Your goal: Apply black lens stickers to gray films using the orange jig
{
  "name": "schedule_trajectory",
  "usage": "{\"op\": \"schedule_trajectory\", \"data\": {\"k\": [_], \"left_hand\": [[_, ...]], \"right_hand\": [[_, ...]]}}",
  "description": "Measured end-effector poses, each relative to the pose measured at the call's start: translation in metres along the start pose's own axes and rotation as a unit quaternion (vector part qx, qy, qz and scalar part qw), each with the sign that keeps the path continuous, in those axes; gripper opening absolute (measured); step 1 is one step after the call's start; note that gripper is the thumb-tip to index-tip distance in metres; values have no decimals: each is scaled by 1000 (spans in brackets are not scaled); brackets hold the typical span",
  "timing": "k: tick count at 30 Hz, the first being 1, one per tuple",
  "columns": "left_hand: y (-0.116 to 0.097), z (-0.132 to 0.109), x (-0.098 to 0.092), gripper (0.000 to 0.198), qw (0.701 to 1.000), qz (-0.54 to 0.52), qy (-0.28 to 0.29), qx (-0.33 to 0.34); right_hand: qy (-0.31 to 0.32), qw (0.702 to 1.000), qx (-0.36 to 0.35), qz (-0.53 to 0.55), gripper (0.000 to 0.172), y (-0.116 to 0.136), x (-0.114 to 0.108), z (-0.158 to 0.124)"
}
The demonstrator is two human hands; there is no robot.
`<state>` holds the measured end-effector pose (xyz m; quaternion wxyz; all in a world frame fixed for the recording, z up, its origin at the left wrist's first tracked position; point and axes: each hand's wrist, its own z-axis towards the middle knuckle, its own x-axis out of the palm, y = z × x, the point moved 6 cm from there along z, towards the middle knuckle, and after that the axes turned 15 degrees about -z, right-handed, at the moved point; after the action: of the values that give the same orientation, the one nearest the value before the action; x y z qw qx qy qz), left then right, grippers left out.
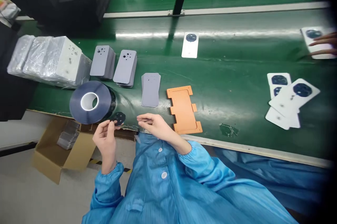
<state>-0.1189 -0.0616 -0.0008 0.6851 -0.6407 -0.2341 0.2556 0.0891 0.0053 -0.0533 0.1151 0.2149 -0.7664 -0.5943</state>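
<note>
My left hand (105,139) pinches a small dark round disc (119,118) at the near edge of the green belt (237,73), just below a big roll of dark blue film (91,102). My right hand (154,126) hovers close to the right of it, fingers curled toward the disc, and what they hold, if anything, is too small to name. An orange jig plate (183,109) lies just right of my right hand. A stack of grey back covers (150,89) lies behind my hands.
Two more grey stacks (125,67) and wrapped bundles (47,60) sit at the left. White covers with dark camera rings (291,99) lie at the right, one (190,44) farther back. Another person's fingers (325,43) touch a white cover at far right. A cardboard box (63,147) stands below the belt.
</note>
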Motion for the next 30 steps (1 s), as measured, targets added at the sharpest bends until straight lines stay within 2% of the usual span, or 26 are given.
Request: {"op": "schedule_trajectory", "data": {"k": [3, 7, 10, 12, 15, 17, 19, 22, 24, 30], "left_hand": [[-6, -13, 25, 26, 993, -61, 58, -78], [-4, -40, 83, 27, 982, -39, 136, -121], [6, -59, 133, 27, 971, -41, 183, -146], [15, -70, 164, 27, 961, -48, 222, -157], [27, -79, 199, 25, 947, -39, 283, -148], [30, -79, 211, 22, 948, -1, 305, -97], [29, -75, 217, 18, 949, 58, 310, -1], [25, -70, 222, 13, 932, 115, 319, 130], [26, -70, 225, 15, 920, 124, 334, 164], [36, -72, 226, 23, 896, 134, 377, 193]], "right_hand": [[-57, 997, -56, 1, 33, 20, -27, -12], [-85, 994, -72, -13, 25, 32, -78, -31], [-119, 988, -65, -68, 19, 24, -121, -46], [-165, 979, -63, -105, 17, 15, -149, -54], [-226, 962, -49, -145, 15, -1, -184, -60], [-253, 955, -23, -155, 17, -11, -200, -59], [-270, 950, 4, -156, 19, -19, -210, -54], [-279, 947, 27, -156, 22, -25, -215, -44], [-279, 946, 31, -161, 23, -24, -213, -38], [-286, 940, 43, -182, 24, -22, -208, -31]]}}
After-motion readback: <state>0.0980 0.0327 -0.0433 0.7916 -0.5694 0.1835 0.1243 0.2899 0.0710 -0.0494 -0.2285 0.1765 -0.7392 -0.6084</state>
